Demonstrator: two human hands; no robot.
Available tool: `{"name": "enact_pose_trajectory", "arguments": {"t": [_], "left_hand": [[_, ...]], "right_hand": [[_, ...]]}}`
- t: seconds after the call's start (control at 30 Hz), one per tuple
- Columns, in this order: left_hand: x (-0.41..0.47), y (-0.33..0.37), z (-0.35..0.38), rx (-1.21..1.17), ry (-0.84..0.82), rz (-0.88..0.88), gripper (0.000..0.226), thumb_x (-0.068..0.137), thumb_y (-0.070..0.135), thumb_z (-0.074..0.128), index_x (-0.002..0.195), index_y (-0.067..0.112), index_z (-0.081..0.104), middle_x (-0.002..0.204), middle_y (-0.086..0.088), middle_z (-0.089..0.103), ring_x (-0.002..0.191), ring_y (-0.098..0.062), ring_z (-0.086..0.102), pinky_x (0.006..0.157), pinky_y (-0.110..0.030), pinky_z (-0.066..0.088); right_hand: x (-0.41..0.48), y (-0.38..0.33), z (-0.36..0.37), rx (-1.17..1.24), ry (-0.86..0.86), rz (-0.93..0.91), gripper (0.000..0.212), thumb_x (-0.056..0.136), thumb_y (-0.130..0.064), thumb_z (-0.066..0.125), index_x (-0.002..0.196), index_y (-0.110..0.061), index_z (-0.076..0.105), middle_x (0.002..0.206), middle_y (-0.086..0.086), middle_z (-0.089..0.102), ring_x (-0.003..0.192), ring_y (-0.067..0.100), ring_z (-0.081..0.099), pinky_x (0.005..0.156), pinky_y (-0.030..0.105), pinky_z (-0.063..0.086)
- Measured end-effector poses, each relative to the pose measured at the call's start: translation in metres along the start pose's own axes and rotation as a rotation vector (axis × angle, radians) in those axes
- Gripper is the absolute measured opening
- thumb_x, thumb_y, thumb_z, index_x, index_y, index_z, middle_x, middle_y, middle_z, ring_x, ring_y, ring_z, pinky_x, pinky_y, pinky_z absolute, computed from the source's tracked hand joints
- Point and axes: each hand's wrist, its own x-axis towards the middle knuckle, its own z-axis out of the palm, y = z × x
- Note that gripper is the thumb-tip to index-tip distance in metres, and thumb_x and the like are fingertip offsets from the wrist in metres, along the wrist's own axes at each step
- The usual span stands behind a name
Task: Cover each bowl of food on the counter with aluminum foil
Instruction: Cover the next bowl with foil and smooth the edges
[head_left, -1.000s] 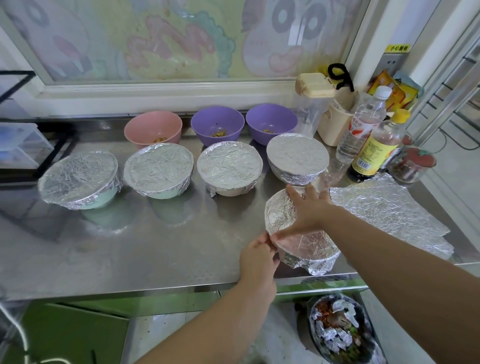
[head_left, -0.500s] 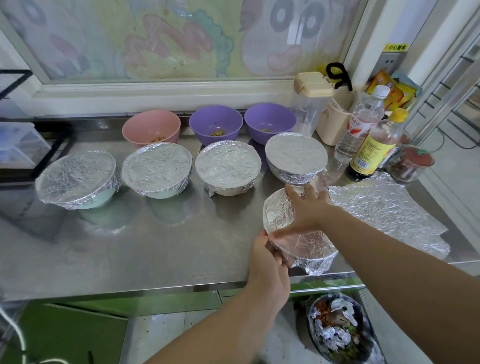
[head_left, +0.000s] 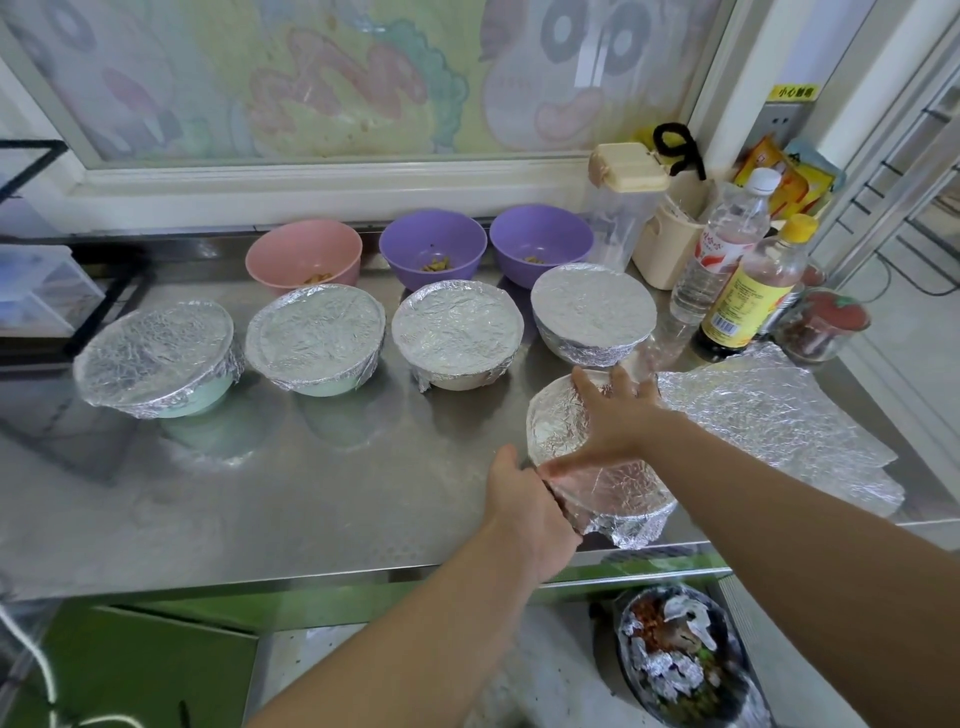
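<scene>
step: sealing foil on fifth bowl, near front edge of tabletop
right hand: flat on top, fingers spread, gripping nothing; pins the sheet so it won't slide
left hand: at near-left rim, fingers curled onto foil skirt, probably pinching it; tips hidden
done: four foil-covered bowls in middle row
left: pink bowl, two purple bowls at back, uncovered, food inside
spare foil sheet: just right of bowl, within reach for next one
</scene>
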Motion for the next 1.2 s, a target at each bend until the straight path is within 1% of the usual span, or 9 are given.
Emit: {"name": "enact_pose_trajectory", "arguments": {"t": [0.13,0.27,0.4,0.53,0.63,0.73,0.93,1.1,1.2], "left_hand": [[-0.006,0.004,0.003,-0.012,-0.064,-0.044,0.081,0.094,0.070,0.024,0.159,0.022,0.014,0.165,-0.011,0.016,0.147,-0.032,0.027,0.106,-0.047,0.037],[-0.005,0.002,-0.003,-0.021,-0.148,-0.035,0.080,0.092,0.076,0.019,0.157,0.035,-0.003,0.166,-0.005,-0.006,0.152,-0.031,-0.007,0.119,-0.061,-0.003],[0.005,0.002,-0.010,0.027,-0.223,-0.033,0.083,0.089,0.080,0.016,0.156,0.038,-0.008,0.166,-0.005,-0.009,0.151,-0.034,-0.011,0.115,-0.067,-0.011],[0.021,0.020,-0.019,0.111,-0.277,0.006,0.088,0.083,0.083,0.023,0.157,0.035,0.018,0.162,-0.012,0.025,0.147,-0.039,0.026,0.116,-0.064,0.006],[0.023,0.040,-0.021,0.275,-0.224,0.118,0.074,0.091,0.070,0.028,0.146,0.023,0.041,0.131,-0.014,0.059,0.121,-0.030,0.053,0.113,-0.053,0.022],[0.022,0.044,-0.026,0.366,-0.129,0.146,0.054,0.098,0.056,0.030,0.141,0.029,0.050,0.134,-0.014,0.060,0.125,-0.028,0.050,0.118,-0.051,0.017],[0.015,0.020,-0.042,0.708,0.033,0.509,0.027,0.093,0.012,0.057,0.108,0.031,0.068,0.105,0.001,0.075,0.105,-0.021,0.069,0.105,-0.047,0.047],[0.006,0.007,-0.045,0.529,0.018,0.431,0.033,0.091,0.000,0.062,0.115,0.022,0.060,0.100,-0.003,0.075,0.094,-0.022,0.071,0.084,-0.032,0.056],[0.006,0.004,-0.045,0.424,0.021,0.384,0.034,0.088,-0.008,0.059,0.114,0.015,0.058,0.110,-0.009,0.072,0.097,-0.019,0.067,0.088,-0.033,0.052]], "right_hand": [[-0.001,0.000,0.000,0.007,-0.003,-0.004,0.159,0.032,-0.103,0.058,0.152,-0.043,-0.027,0.165,0.013,-0.027,0.147,0.052,-0.021,0.112,0.079,0.009],[0.000,0.001,0.001,0.025,-0.001,0.000,0.163,0.024,-0.104,0.056,0.153,-0.044,-0.026,0.165,0.011,-0.027,0.147,0.052,-0.021,0.110,0.081,0.010],[0.002,0.003,0.002,0.033,0.012,0.009,0.161,0.028,-0.104,0.058,0.153,-0.045,-0.026,0.165,0.011,-0.026,0.148,0.050,-0.021,0.112,0.079,0.010],[-0.001,-0.006,0.006,0.116,0.015,0.131,0.174,0.006,-0.111,0.033,0.153,-0.041,-0.027,0.165,0.013,-0.027,0.149,0.052,-0.016,0.114,0.076,0.014],[-0.009,-0.010,-0.001,0.159,-0.009,0.216,0.165,0.020,-0.111,0.030,0.152,-0.034,-0.032,0.163,0.025,-0.024,0.150,0.053,-0.009,0.119,0.068,0.010],[-0.009,-0.005,-0.009,0.146,0.012,0.158,0.160,0.028,-0.108,0.037,0.151,-0.035,-0.033,0.161,0.023,-0.029,0.149,0.052,-0.017,0.117,0.072,0.008],[-0.006,-0.005,-0.009,0.027,0.024,-0.085,0.147,0.047,-0.096,0.064,0.154,-0.046,-0.022,0.162,-0.001,-0.034,0.146,0.046,-0.030,0.111,0.081,0.005],[-0.008,-0.006,-0.006,0.039,0.011,-0.069,0.143,0.050,-0.093,0.067,0.156,-0.046,-0.017,0.166,-0.001,-0.026,0.149,0.047,-0.023,0.114,0.077,0.006],[-0.006,-0.008,-0.002,0.057,0.034,-0.054,0.145,0.050,-0.095,0.065,0.156,-0.044,-0.018,0.166,0.004,-0.026,0.148,0.048,-0.023,0.117,0.073,0.002]]}}
